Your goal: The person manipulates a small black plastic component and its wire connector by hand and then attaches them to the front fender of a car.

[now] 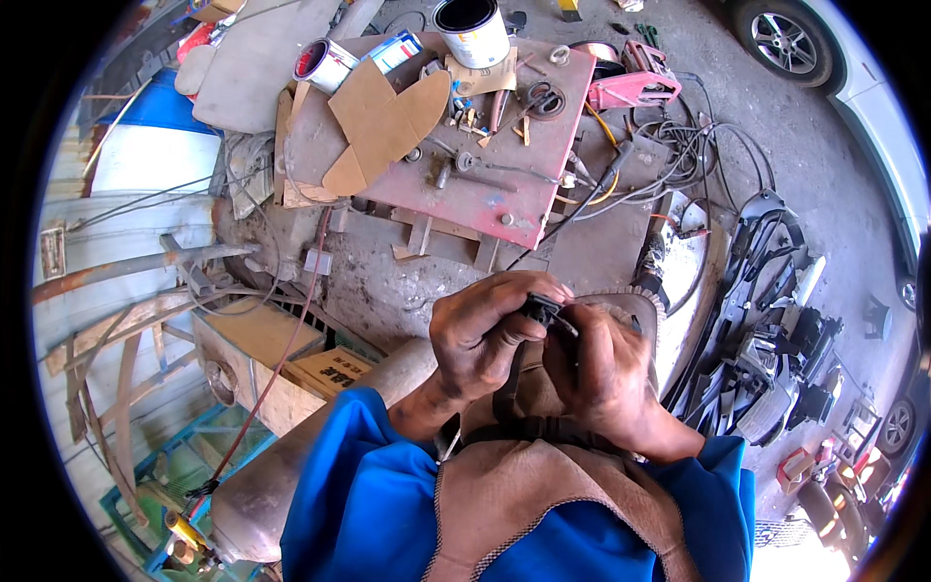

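The left hand [477, 330] pinches a small black part [540, 307] before the apron [553, 475]; the right hand [611, 369] is narrowed beside it, its hold undeterminable. Step in hand appears to be fine two-handed work; the next move likely calls for steady left support. Beyond, cardboard [388, 124] lies toward the left edge of the red table [529, 206]; an open can [477, 44] stands near its far edge.

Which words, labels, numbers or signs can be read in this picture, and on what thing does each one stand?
Brown carton: bold dark printed characters; I do not copy them out.
Large white can: label print too small to read.
Smaller white can: label print too small.
Blue-and-white container: markings too small.
Small black part in the fingers: no readable text.
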### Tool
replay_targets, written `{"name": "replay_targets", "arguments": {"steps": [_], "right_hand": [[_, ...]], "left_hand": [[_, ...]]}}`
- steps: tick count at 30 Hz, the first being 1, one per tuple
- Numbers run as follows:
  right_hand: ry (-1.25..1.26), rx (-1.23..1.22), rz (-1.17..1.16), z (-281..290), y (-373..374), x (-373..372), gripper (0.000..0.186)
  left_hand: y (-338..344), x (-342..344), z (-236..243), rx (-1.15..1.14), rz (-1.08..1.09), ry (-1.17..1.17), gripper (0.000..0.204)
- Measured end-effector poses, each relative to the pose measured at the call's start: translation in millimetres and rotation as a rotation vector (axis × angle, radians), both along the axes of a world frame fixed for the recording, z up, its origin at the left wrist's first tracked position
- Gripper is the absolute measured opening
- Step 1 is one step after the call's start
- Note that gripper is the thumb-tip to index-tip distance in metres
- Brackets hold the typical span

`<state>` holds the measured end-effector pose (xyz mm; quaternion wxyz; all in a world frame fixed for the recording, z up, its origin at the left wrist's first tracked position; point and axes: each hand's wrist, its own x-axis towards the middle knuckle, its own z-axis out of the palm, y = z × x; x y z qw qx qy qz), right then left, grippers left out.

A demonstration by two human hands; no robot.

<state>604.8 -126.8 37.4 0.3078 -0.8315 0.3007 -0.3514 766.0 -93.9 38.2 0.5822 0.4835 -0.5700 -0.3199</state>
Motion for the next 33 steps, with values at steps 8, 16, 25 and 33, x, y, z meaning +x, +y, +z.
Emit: {"name": "replay_targets", "arguments": {"steps": [8,16,25,33], "right_hand": [[-0.11,0.0,-0.018,7,5,-5,0.034],[-0.105,-0.018,-0.046,5,12,-3,0.033],[-0.03,-0.087,-0.132,-11,19,0,0.036],[-0.013,-0.008,-0.15,-1,15,-2,0.031]], "left_hand": [[3,-9,10,-0.035,0.026,0.07,0.023],[5,-18,12,-0.04,0.049,0.082,0.029],[3,-21,10,-0.021,0.046,0.014,0.027],[-2,-21,6,-0.008,0.022,0.116,0.032]]}}
